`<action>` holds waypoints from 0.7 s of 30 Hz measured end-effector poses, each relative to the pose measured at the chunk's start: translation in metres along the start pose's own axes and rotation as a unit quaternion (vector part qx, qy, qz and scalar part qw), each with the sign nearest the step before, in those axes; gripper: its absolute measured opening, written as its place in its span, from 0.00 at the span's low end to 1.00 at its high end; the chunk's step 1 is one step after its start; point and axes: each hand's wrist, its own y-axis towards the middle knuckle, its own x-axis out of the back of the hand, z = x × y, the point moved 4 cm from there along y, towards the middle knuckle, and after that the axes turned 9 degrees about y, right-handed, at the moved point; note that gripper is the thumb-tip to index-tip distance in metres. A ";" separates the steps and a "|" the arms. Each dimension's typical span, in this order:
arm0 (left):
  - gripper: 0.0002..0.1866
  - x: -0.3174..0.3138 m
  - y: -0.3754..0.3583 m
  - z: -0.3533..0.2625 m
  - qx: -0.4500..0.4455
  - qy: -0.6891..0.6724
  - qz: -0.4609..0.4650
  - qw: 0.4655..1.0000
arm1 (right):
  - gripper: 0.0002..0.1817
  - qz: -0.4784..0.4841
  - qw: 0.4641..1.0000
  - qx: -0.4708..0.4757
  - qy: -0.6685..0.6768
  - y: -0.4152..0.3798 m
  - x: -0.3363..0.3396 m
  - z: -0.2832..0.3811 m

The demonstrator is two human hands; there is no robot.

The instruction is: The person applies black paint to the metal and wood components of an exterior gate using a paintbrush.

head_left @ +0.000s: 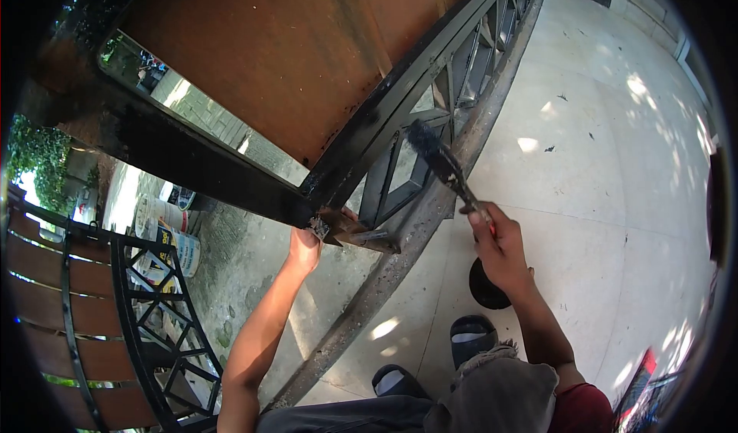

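My right hand [501, 245] is closed round the handle of a paintbrush [446, 164]. Its dark bristles point up and left, close to the lattice edge of a metal gate [207, 152] with black framing and brown panels. At the gate's lower corner, my left hand [305, 250] wraps round the frame end beside a bare, rusty-looking bracket [357, 229]; most of its fingers are hidden behind the metal. Below my right wrist is a dark round object [486, 285], partly covered, whose kind I cannot make out.
A raised concrete edge [361, 298] runs diagonally below the gate. Pale tiles [592, 179] with dark specks lie to the right. A second gate leaf [88, 310] stands at left, near paint buckets [181, 248]. My sandalled feet [473, 333] and a grey cloth [500, 391] show at the bottom.
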 end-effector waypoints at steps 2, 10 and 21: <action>0.27 -0.003 0.001 -0.002 -0.008 -0.022 -0.003 1.000 | 0.10 -0.062 0.975 0.117 -0.180 0.015 -0.002 0.022; 0.31 0.000 0.001 0.002 -0.010 -0.025 -0.013 1.000 | 0.08 0.077 0.960 0.155 -0.221 0.030 0.000 0.040; 0.35 0.003 0.002 0.002 0.016 0.031 -0.019 0.999 | 0.17 -0.086 0.940 0.188 -0.270 0.086 0.048 0.044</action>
